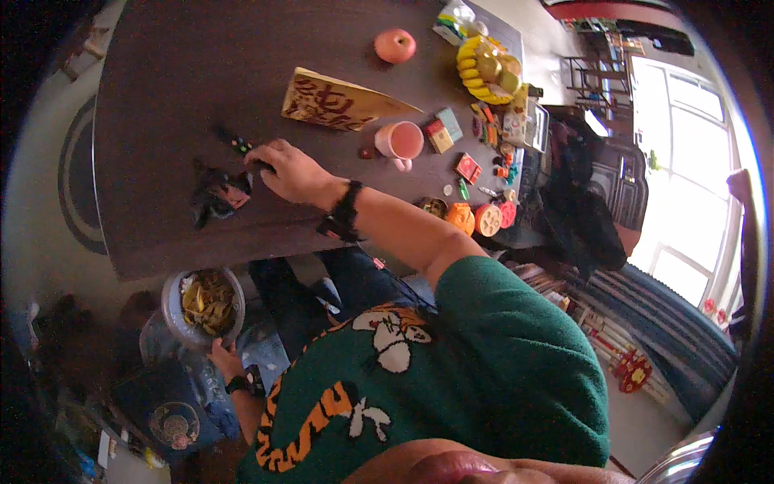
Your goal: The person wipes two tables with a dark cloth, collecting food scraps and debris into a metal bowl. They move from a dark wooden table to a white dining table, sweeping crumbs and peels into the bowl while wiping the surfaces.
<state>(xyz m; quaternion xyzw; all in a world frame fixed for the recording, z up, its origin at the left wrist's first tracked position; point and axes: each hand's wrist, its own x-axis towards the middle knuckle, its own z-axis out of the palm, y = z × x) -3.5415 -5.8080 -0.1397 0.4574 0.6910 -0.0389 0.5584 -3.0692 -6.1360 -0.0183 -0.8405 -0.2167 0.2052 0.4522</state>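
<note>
My right hand (293,175) reaches low over the dark table (181,72), a dark watch or band on its wrist. Its fingers close on a slender dark object with small coloured spots (242,145), blurred and partly hidden by the hand. Just left of and below it lies a crumpled black wrapper or bag with a pinkish patch (221,196). Below the table edge, my left hand (227,358) grips the rim of a pale round bin (172,302). Peels and other scraps (208,302) fill much of that bin.
Beyond my right hand are a yellowish lettered board or book (326,100), a pink mug (387,142) and an apple (395,46). Farther right stand a yellow fruit basket (468,72), small boxes (467,168) and orange and red round containers (461,218). A dark-draped chair (574,212) adjoins the table.
</note>
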